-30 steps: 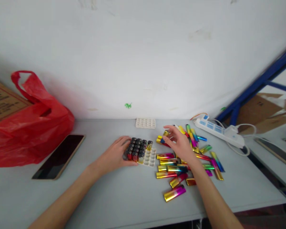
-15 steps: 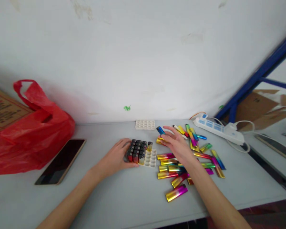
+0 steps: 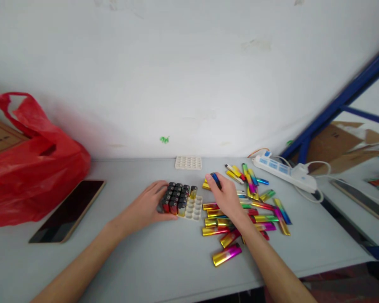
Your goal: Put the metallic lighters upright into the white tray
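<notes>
My left hand curves around the left side of a white tray, its thumb along the front and its fingers behind. Several lighters with black tops stand upright in the tray, packed at its left; the right-hand holes hold none except at the back, where one gold lighter stands. My right hand is closed on a blue lighter with a dark end, raised above the table right of the tray. Beneath and around that hand lies a loose pile of shiny, multicoloured lighters.
A second white tray lies by the wall. On the left are a red plastic bag, a cardboard box and a dark phone-like slab. A white power strip with cables and a blue metal frame stand at right.
My right hand has turned and closed its fingers more tightly around the blue lighter, still near the pile. My left hand stays at the tray. The whole view has shifted slightly.
</notes>
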`<state>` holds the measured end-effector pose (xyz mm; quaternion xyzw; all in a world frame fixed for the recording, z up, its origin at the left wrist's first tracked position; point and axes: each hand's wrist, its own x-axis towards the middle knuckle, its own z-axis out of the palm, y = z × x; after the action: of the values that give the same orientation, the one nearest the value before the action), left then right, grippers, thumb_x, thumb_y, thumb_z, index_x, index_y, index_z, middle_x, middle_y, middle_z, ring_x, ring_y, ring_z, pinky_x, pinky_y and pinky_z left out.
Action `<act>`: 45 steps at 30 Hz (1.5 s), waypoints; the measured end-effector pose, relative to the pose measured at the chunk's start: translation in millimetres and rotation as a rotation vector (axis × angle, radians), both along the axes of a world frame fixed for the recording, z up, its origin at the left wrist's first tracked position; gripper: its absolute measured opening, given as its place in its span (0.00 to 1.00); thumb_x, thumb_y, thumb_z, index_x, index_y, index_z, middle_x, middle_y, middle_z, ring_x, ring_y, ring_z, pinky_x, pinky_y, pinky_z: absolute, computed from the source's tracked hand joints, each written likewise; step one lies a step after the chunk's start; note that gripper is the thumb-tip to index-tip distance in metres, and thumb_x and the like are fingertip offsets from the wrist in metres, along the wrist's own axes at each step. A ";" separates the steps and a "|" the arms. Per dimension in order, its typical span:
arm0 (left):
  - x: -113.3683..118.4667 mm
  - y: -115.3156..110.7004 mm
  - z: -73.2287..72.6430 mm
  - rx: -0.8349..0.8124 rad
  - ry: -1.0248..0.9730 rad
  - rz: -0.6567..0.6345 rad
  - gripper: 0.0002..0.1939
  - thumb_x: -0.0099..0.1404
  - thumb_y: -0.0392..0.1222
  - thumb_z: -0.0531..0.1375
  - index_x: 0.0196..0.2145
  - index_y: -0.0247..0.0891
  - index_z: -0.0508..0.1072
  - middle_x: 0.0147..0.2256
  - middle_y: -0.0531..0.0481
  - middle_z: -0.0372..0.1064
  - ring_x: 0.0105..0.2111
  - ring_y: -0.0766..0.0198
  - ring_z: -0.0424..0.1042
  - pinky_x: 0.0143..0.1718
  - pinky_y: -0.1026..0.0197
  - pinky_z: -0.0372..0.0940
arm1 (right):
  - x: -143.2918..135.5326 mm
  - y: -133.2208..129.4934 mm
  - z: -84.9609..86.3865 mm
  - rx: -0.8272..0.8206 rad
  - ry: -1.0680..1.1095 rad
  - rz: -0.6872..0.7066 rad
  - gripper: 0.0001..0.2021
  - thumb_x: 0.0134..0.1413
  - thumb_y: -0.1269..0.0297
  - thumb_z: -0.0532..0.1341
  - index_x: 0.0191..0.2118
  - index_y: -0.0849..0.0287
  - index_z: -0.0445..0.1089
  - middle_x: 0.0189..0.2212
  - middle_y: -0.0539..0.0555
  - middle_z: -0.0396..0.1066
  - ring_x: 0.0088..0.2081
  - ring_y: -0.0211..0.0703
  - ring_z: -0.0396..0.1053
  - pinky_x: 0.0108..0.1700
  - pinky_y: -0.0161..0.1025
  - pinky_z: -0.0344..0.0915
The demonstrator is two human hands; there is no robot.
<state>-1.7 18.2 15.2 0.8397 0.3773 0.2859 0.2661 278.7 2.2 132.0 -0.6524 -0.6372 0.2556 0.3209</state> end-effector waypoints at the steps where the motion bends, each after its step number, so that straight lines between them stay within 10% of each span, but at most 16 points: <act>1: -0.3 0.4 -0.4 0.001 0.000 -0.001 0.43 0.60 0.72 0.74 0.59 0.37 0.77 0.62 0.32 0.74 0.64 0.36 0.74 0.68 0.37 0.71 | -0.2 -0.2 0.5 0.005 -0.055 0.016 0.28 0.71 0.38 0.58 0.26 0.54 0.60 0.22 0.46 0.57 0.27 0.39 0.55 0.32 0.39 0.50; 30: 0.4 -0.8 2.6 0.003 -0.026 0.004 0.41 0.62 0.72 0.73 0.60 0.39 0.77 0.62 0.35 0.75 0.63 0.35 0.75 0.67 0.36 0.72 | -5.6 -1.9 0.1 0.004 -0.180 0.049 0.21 0.71 0.45 0.54 0.27 0.51 0.60 0.20 0.47 0.60 0.25 0.42 0.59 0.32 0.40 0.51; 39: 2.3 -2.7 5.7 -0.024 -0.012 0.001 0.41 0.61 0.71 0.74 0.60 0.40 0.76 0.62 0.36 0.74 0.64 0.36 0.74 0.69 0.36 0.70 | 3.6 -5.6 17.4 0.066 -0.256 0.381 0.20 0.80 0.46 0.55 0.37 0.53 0.68 0.38 0.55 0.73 0.41 0.48 0.71 0.47 0.43 0.65; 45: 3.6 -3.5 7.9 -0.010 -0.001 -0.009 0.42 0.61 0.71 0.74 0.59 0.36 0.76 0.62 0.33 0.74 0.64 0.36 0.73 0.70 0.36 0.69 | 8.7 -5.8 25.0 -0.045 -0.287 0.431 0.27 0.79 0.39 0.54 0.32 0.53 0.69 0.28 0.51 0.71 0.31 0.46 0.69 0.38 0.41 0.61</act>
<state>1.9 14.6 23.1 0.8400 0.3748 0.2831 0.2717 287.4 -3.6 157.1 -0.5383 -0.7946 0.2369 0.1509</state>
